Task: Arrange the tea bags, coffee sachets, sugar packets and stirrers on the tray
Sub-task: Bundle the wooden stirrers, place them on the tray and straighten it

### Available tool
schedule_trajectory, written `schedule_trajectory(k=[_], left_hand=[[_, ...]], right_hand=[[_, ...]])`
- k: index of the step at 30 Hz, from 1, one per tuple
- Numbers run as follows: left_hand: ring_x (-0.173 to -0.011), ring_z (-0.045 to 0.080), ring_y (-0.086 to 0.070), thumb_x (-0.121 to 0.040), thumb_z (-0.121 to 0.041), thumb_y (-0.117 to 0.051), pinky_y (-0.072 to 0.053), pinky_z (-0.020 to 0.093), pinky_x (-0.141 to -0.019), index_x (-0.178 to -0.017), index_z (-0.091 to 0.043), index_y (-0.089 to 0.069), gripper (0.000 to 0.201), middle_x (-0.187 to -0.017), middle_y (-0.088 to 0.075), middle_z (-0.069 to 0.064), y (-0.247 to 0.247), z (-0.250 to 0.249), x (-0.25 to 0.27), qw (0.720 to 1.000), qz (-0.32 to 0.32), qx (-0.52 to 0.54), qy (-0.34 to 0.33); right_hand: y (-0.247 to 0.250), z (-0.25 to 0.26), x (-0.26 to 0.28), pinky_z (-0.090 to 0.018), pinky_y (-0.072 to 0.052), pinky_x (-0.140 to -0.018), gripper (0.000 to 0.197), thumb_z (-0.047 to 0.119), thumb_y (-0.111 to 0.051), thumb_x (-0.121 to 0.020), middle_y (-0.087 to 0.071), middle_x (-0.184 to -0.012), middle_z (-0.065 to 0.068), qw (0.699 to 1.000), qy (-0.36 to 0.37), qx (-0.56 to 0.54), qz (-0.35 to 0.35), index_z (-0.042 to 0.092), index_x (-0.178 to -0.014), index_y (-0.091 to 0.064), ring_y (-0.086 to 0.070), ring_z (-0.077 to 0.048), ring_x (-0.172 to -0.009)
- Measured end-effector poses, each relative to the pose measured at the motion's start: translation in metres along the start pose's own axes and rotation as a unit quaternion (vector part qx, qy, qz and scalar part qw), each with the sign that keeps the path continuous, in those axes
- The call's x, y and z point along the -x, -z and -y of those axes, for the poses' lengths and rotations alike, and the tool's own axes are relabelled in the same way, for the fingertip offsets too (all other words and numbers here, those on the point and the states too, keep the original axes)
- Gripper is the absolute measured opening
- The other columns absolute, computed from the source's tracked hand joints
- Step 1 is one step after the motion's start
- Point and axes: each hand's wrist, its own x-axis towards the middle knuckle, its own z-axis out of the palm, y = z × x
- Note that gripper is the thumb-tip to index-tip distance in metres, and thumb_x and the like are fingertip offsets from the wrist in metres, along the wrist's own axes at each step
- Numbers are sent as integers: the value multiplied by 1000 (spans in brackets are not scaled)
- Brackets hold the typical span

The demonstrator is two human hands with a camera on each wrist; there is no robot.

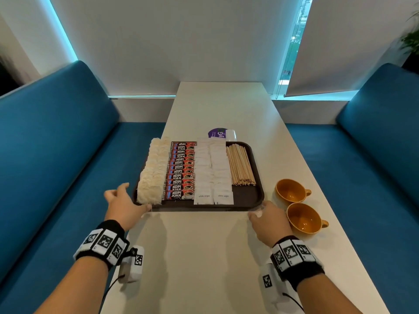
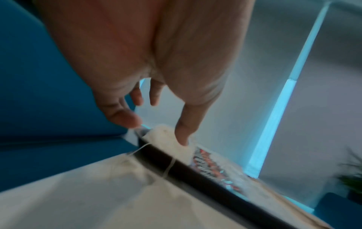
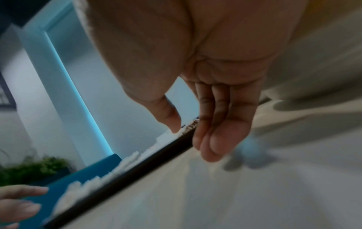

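A dark brown tray (image 1: 248, 194) lies across the white table. It holds four groups, from left to right: pale tea bags (image 1: 153, 171), red coffee sachets (image 1: 181, 171), white sugar packets (image 1: 212, 173) and wooden stirrers (image 1: 240, 165). My left hand (image 1: 128, 200) is at the tray's near-left corner with its fingers spread and relaxed, holding nothing. In the left wrist view the thumb hangs over the nearest tea bags (image 2: 166, 136), whose strings drape over the tray rim (image 2: 195, 175). My right hand (image 1: 260, 210) is at the near-right corner, fingers straight and together beside the tray rim (image 3: 137, 167). Whether either hand touches the tray is unclear.
Two orange cups (image 1: 291, 190) (image 1: 305, 217) stand right of the tray, close to my right hand. A purple and white item (image 1: 221, 133) lies just behind the tray. Blue benches (image 1: 56, 155) (image 1: 374, 155) flank the table (image 1: 204, 257).
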Motion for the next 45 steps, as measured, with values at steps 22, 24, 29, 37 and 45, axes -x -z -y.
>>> schedule_trajectory(k=[22, 24, 29, 37, 45], left_hand=[[-141, 2, -36, -102, -20, -54, -31, 27, -119, -153, -42, -33, 59, -160, -25, -26, -172, -170, 172, 813, 327, -120, -466], [-140, 3, -37, -103, -22, -51, -31, 27, -119, -152, -40, -37, 54, -157, -34, -22, -178, -169, 169, 816, 331, -123, -458], [-119, 2, -51, -101, -36, -58, -41, 24, -108, -132, -34, -63, 31, -134, -56, -18, -183, -173, 162, 830, 303, -107, -456], [-107, -5, -54, -94, -42, -66, -46, 24, -100, -106, -35, -73, 16, -114, -59, -25, -166, -158, 145, 854, 303, -93, -413], [-110, -11, -50, -91, -44, -70, -43, 14, -98, -103, -44, -71, 13, -109, -57, -34, -139, -134, 128, 870, 303, -92, -377]], right_hand=[[153, -106, -76, -33, -39, -112, 44, 20, -66, -98, -42, -151, 11, 960, 229, 155, 43, 47, -132, -61, -46, -13, -133], [151, -103, -81, -28, -40, -109, 38, 21, -68, -96, -44, -150, 13, 957, 242, 141, 70, 45, -125, -67, -52, -8, -125], [145, -99, -96, -32, -50, -101, 14, 34, -79, -87, -58, -128, 16, 961, 238, 111, 87, 37, -101, -79, -58, -4, -105], [138, -86, -132, -35, -56, -92, 13, 31, -84, -82, -66, -104, 16, 974, 219, 44, 35, 32, -93, -80, -62, -7, -94], [129, -54, -193, -39, -55, -94, 15, 31, -86, -80, -71, -101, 7, 978, 206, 28, -9, 30, -95, -80, -63, -14, -96]])
